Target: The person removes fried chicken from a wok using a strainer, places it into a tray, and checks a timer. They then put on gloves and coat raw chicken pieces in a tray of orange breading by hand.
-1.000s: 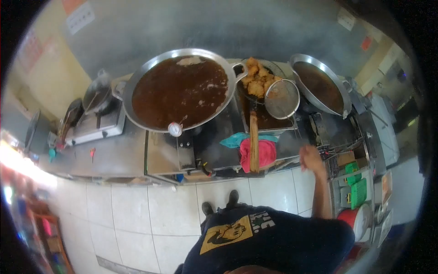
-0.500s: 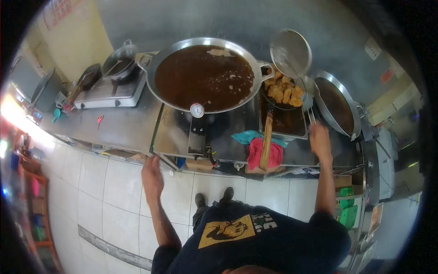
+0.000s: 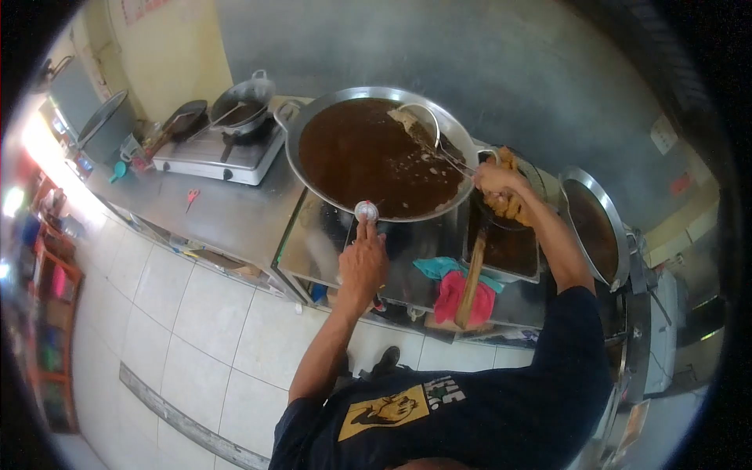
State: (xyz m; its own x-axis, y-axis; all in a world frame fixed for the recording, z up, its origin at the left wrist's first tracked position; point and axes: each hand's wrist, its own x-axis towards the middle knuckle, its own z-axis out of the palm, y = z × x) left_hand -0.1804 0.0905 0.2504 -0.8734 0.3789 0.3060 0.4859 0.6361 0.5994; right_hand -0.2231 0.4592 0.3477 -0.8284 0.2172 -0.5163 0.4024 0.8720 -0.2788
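Note:
My right hand (image 3: 501, 180) is closed round the handle of a round mesh skimmer (image 3: 433, 117). The skimmer's head is tilted in the dark oil at the right of a large two-handled wok (image 3: 296, 160). A pale piece of food (image 3: 401, 117) shows beside its rim. At the wok's front edge is a round dial thermometer (image 3: 366, 210). My left hand (image 3: 364, 262) is just below the dial, fingers stretched towards it; the fingertips seem to touch it. Under my right forearm, golden fried pieces (image 3: 513, 210) lie in a wire strainer with a wooden handle (image 3: 472, 282).
A rectangular metal pan (image 3: 513, 274) of dark liquid sits below the strainer. Pink cloth (image 3: 462, 299) and teal cloth (image 3: 433, 269) lie at the counter edge. Another wok (image 3: 619, 274) stands right. Left are a gas stove (image 3: 251, 168) with pans and red scissors (image 3: 192, 197).
My right hand has swung left and brought the skimmer from above the fried pieces into the large wok. My left hand has risen from the counter's edge to the thermometer.

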